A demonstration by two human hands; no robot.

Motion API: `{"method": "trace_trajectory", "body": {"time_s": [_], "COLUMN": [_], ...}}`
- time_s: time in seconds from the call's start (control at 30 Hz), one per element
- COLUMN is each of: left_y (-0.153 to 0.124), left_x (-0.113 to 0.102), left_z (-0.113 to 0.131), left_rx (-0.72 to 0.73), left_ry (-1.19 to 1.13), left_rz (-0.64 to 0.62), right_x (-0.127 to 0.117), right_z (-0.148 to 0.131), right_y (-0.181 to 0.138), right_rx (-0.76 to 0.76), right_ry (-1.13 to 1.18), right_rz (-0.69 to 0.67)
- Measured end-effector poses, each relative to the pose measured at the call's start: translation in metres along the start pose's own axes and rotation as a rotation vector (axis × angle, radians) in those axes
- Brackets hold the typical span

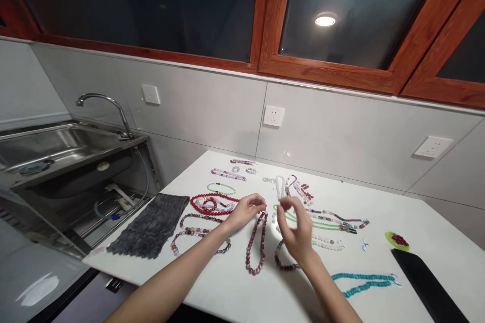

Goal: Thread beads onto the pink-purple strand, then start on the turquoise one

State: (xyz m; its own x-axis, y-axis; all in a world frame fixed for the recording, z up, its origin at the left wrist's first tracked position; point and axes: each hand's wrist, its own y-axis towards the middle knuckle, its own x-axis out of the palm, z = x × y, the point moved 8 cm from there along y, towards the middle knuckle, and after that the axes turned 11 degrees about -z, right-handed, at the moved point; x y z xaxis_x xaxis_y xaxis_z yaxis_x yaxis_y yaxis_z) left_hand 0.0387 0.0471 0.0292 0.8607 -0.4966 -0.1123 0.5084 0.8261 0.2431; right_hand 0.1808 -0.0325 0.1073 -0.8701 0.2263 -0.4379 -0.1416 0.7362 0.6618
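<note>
A loop of dark red beads hangs from the pinched fingertips of my left hand, its lower end low over or on the white tabletop. My right hand is raised just to the right, thumb and forefinger pressed together in a pinch. Whatever sits between those fingertips is too small to make out. Partly hidden behind my right hand lies another dark bead strand. Left of my left hand are a bright red bead strand and multicoloured bead strands.
A grey cloth covers the table's left edge. Turquoise beads, a black flat object and a small yellow-green dish with red beads lie right. Green strands spread behind. A sink stands left of the table.
</note>
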Motion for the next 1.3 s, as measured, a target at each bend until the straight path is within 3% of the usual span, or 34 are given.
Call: {"method": "trace_trajectory", "body": {"time_s": [0.13, 0.23, 0.7, 1.03, 1.3], "left_y": [0.0, 0.0, 0.0, 0.0, -0.002], "left_x": [0.001, 0.002, 0.006, 0.01, 0.012], "left_z": [0.0, 0.0, -0.006, -0.006, -0.006], "left_rx": [-0.006, -0.002, 0.011, -0.025, -0.063], "left_ry": [-0.027, -0.025, 0.018, 0.063, -0.008], "left_rz": [-0.008, -0.023, -0.079, -0.113, -0.143], "right_x": [0.028, 0.034, 0.038, 0.048, 0.054], "right_z": [0.054, 0.068, 0.062, 0.073, 0.075], "right_y": [0.003, 0.0, -0.002, -0.006, -0.01], "right_rx": [0.344, 0.414, 0.308, 0.279, 0.242], "right_ry": [0.186, 0.289, 0.217, 0.089, 0.024], "right_rz": [-0.276, -0.339, -0.291, -0.248, -0.252]}}
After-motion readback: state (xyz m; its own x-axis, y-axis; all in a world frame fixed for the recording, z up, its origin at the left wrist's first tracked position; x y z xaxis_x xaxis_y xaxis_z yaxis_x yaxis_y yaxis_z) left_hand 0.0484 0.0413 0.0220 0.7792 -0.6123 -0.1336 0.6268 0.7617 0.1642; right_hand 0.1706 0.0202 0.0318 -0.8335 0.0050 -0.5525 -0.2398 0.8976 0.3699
